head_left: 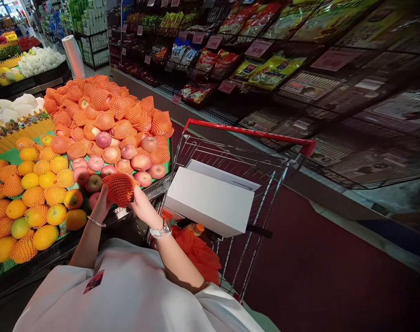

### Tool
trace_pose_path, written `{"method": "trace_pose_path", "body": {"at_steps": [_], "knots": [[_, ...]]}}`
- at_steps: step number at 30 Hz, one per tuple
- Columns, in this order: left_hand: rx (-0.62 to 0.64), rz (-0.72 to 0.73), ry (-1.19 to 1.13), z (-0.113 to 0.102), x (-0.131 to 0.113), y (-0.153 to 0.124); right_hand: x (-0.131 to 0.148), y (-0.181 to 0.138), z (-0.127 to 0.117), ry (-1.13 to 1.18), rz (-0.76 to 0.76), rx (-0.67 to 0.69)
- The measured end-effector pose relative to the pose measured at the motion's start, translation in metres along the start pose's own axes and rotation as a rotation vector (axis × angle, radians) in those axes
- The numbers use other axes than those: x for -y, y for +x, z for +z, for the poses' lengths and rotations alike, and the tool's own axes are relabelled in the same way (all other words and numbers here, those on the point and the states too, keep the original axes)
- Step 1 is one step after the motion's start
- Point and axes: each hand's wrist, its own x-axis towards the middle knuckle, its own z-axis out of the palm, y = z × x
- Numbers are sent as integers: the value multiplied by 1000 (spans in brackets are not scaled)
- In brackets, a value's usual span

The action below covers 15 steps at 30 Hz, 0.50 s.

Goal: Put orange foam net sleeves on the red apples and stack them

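Observation:
Both my hands hold one fruit wrapped in an orange foam net over the front edge of the produce stand. My left hand, with a thin bracelet, grips it from the left. On the net's right side my right hand, with a wristwatch, pinches it. Just beyond lie several bare pink apples, and behind them a heap of net-wrapped apples.
Oranges, some in nets, fill the stand at left. A red-handled shopping cart stands to my right with white boxes and orange nets in it. Dark snack shelves line the aisle beyond a red floor.

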Motion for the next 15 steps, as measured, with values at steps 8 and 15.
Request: {"method": "trace_pose_path", "body": {"at_steps": [8, 15], "knots": [[89, 88, 196, -3, 0, -4, -10, 1, -3, 50, 49, 119], [54, 307, 779, -5, -9, -16, -20, -2, 0, -34, -86, 104]]}}
